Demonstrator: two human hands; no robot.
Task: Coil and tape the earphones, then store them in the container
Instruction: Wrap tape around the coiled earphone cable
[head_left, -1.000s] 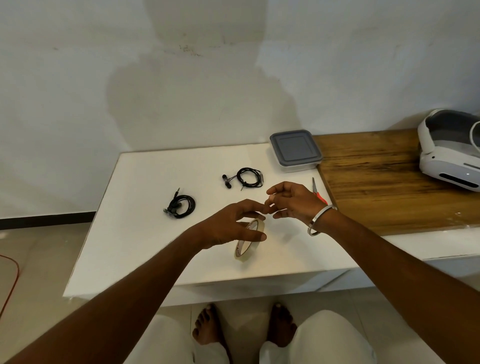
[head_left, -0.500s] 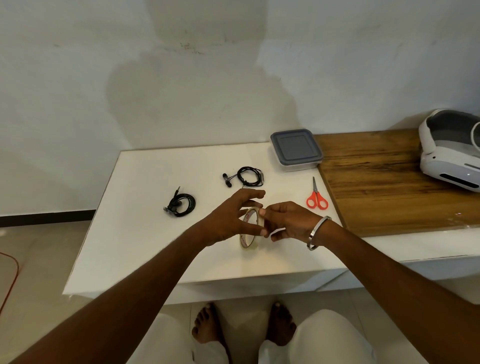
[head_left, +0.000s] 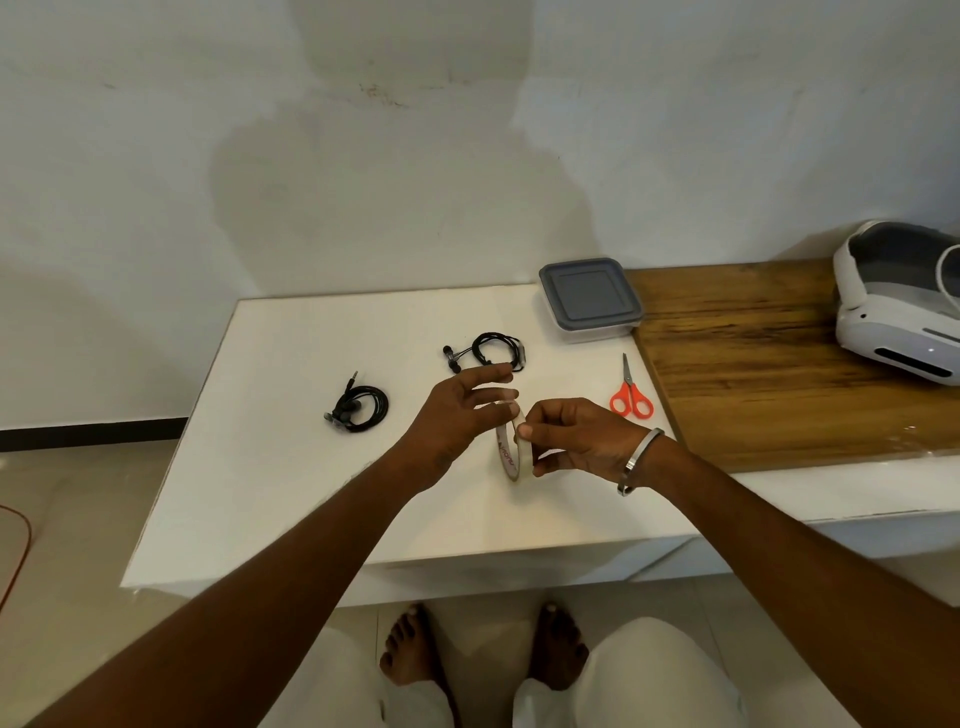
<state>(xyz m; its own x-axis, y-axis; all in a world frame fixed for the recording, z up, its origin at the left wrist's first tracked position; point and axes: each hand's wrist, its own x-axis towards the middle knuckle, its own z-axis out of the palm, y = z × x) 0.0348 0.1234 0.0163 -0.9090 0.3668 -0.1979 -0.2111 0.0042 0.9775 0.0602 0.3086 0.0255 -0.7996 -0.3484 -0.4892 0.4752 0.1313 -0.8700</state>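
A roll of clear tape (head_left: 508, 458) stands on edge over the white table (head_left: 291, 493), between my hands. My right hand (head_left: 576, 441) pinches its upper rim with thumb and curled fingers. My left hand (head_left: 457, 415) reaches in from the left, its fingers fairly straight, fingertips touching the top of the roll. Two coiled black earphones lie on the table: one coil (head_left: 361, 410) at the left, the other coil (head_left: 496, 351) just beyond my left fingertips. The container (head_left: 589, 299), clear with a grey lid on it, sits at the table's far right corner.
Orange-handled scissors (head_left: 631, 396) lie right of my right hand, beside a wooden board (head_left: 779, 374). A white headset (head_left: 898, 312) rests on the board's far right. My bare feet are below the table's front edge.
The roll has been stood upright and drawn slightly toward me. My right hand went from meeting the left fingertips to pinching the roll's rim. The scissors are now uncovered.
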